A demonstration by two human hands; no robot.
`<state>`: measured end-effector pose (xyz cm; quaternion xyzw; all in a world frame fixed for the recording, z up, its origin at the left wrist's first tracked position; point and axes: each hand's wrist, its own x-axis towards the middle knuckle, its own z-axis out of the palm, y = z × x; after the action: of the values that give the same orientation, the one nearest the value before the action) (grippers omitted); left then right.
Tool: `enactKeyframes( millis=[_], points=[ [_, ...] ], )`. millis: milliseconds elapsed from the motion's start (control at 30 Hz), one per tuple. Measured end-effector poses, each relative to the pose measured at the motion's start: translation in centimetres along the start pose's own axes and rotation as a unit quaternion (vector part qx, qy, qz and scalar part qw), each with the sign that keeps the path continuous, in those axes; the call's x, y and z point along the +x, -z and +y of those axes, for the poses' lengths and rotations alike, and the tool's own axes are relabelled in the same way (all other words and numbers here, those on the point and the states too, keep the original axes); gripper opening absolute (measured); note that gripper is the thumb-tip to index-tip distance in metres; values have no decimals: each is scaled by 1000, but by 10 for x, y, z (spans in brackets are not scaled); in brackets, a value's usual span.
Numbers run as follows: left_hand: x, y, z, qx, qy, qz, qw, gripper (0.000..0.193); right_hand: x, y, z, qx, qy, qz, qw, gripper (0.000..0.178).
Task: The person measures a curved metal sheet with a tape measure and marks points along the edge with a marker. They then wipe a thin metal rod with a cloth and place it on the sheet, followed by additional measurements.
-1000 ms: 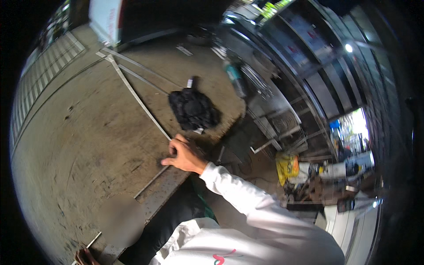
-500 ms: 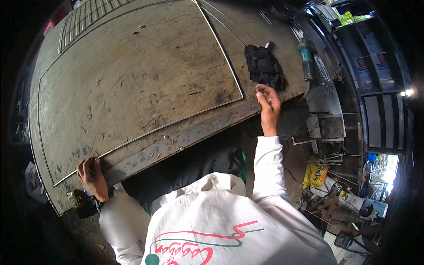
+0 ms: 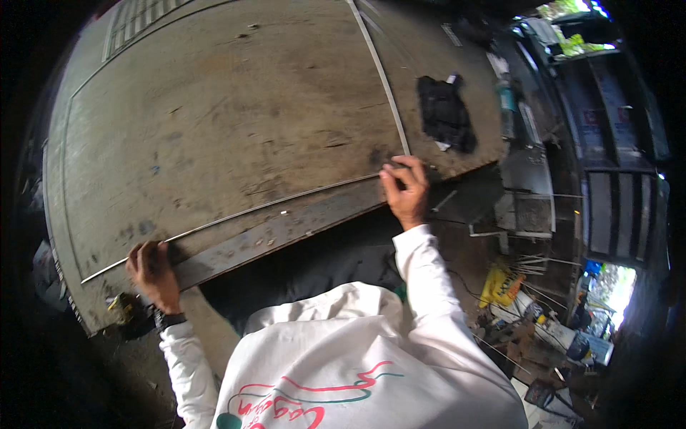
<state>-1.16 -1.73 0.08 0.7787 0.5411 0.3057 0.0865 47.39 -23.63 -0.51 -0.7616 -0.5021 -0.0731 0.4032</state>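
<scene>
A thin pale metal rod frame (image 3: 275, 203), bent into a large rectangle, lies on the worn worktable (image 3: 236, 129). At the near left, my left hand (image 3: 153, 275) rests with curled fingers over the frame's near side. My right hand (image 3: 406, 191) is at the near right corner, thumb and fingers bent together on the rod and hiding the corner itself. A flat grey metal strip (image 3: 275, 234) runs along the table's near edge between my hands. Small metal bits on it are blurred.
A black cloth bundle (image 3: 444, 114) lies right of the frame. A teal power tool (image 3: 507, 104) sits at the table's right edge. A grid of rods (image 3: 146, 25) is at the far left. Below right are a yellow bag (image 3: 500, 287) and scattered scrap; a dark shelf (image 3: 618, 211) stands beyond.
My right hand has moved left from beside the black bundle onto the frame's corner. My left hand stays at the near left side. The whole view has shifted slightly.
</scene>
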Motion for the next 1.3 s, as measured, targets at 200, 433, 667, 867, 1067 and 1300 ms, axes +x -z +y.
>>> enactKeyframes(
  millis=[200,433,667,867,1067,1300],
  points=[
    [6,2,0,-13,-29,11,999,19,5,-4,-6,5,-65,20,998,14],
    [1,8,6,-18,-30,-10,999,14,4,-5,-1,8,-51,20,998,17],
    [-8,9,17,1,-40,19,999,11,-7,-6,15,1,2,31,1000,9],
    [-16,14,24,33,-3,64,997,11,-12,-7,23,-57,44,52,996,15],
    [-20,50,-34,164,20,186,969,47,-12,-6,7,-63,37,63,995,18],
    [-56,93,-122,-38,216,128,967,53,3,-10,0,18,-8,78,997,17]
  ],
)
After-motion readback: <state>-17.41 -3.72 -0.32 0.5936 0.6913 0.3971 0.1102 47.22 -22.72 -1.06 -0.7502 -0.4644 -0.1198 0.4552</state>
